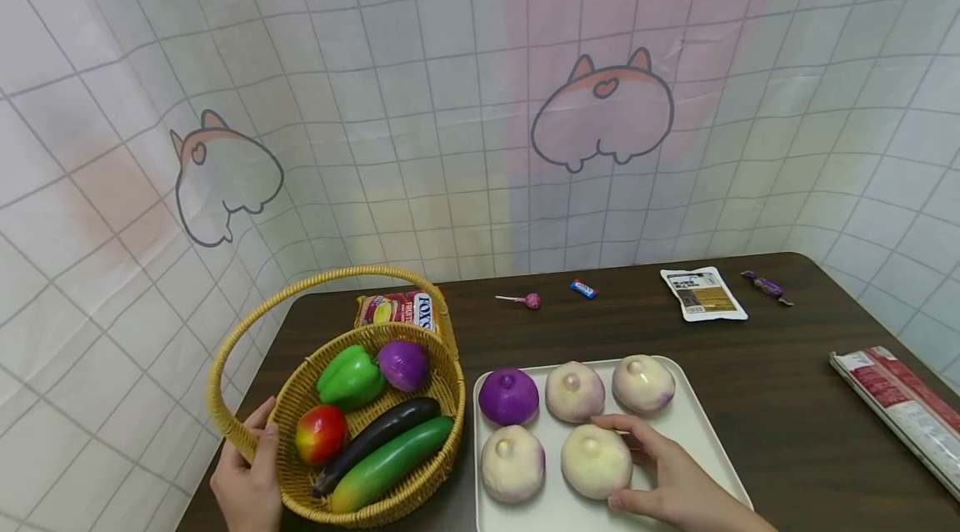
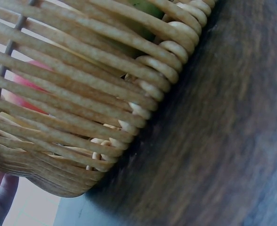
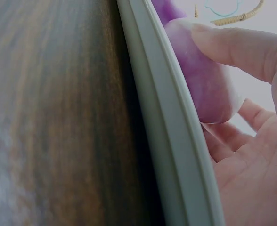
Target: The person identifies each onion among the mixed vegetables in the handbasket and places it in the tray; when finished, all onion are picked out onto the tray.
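Observation:
My left hand [image 1: 249,474] grips the left side of a yellow wicker basket [image 1: 454,440] where its arched handle meets the rim. Inside lie a green bell pepper [image 1: 351,378], a purple onion [image 1: 405,365], a red-yellow apple-like fruit [image 1: 321,434], an eggplant [image 1: 378,440] and a green cucumber-like vegetable [image 1: 393,463]. On a white tray [image 1: 701,440], my right hand [image 1: 671,478] holds a pale round onion [image 1: 596,461] between thumb and fingers. The right wrist view shows that onion's purple underside [image 3: 202,77] near the tray's rim. Several more pale onions and a purple one [image 1: 509,397] share the tray.
Behind the basket is a FOX'S candy bag [image 1: 401,309]. Along the dark table's back lie a lollipop [image 1: 528,300], a small blue wrapped candy [image 1: 583,289], a white-gold packet [image 1: 703,293] and a purple-wrapped candy [image 1: 767,287]. A long red-white package [image 1: 896,411] lies at right.

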Tool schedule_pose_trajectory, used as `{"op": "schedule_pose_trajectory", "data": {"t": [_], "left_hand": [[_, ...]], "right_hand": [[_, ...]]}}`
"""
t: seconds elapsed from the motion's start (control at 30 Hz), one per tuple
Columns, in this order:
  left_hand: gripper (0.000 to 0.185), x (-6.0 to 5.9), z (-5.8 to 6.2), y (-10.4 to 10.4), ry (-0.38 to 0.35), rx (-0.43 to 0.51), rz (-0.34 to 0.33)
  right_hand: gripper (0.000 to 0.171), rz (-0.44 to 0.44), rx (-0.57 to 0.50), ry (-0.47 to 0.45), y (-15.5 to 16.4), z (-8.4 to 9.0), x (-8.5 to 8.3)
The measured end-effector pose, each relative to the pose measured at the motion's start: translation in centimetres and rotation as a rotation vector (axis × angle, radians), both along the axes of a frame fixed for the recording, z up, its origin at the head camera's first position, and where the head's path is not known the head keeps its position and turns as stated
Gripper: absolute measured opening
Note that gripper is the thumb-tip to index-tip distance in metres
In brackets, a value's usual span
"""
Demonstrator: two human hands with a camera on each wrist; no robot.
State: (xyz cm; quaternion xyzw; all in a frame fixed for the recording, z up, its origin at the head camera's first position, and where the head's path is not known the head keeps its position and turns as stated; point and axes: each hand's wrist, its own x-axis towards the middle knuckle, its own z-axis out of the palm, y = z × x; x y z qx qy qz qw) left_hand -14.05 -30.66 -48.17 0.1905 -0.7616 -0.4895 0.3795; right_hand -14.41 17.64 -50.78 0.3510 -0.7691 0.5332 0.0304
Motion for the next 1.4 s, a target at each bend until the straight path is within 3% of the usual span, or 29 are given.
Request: {"op": "schedule_pose_trajectory", "data": {"t": [0.23,0.33,0.57,1.07,1.4], "left_hand": [[0.026,0.01,-0.05,-0.11,-0.028,-0.004,0.014],[0.026,-0.02,-0.11,-0.17,-0.034,-0.004,0.015],[0.024,0.02,-0.15,-0.25,-0.023,0.001,0.001],[0.026,0.03,0.16,0.11,-0.011,-0.019,0.015],[0.024,0.05,0.10,0.06,-0.007,-0.011,0.016]], "right_hand": [[0.071,0.037,-0.040,0.044,-0.10,-0.08,-0.16],[0.071,0.030,-0.036,0.014,-0.13,0.01,-0.10],[0.075,0.007,-0.015,0.041,-0.05,-0.03,-0.08],[0.074,-0.041,0.036,-0.022,-0.08,0.31,0.25],[0.071,-0.029,0.015,-0.048,-0.13,0.36,0.25]]}}
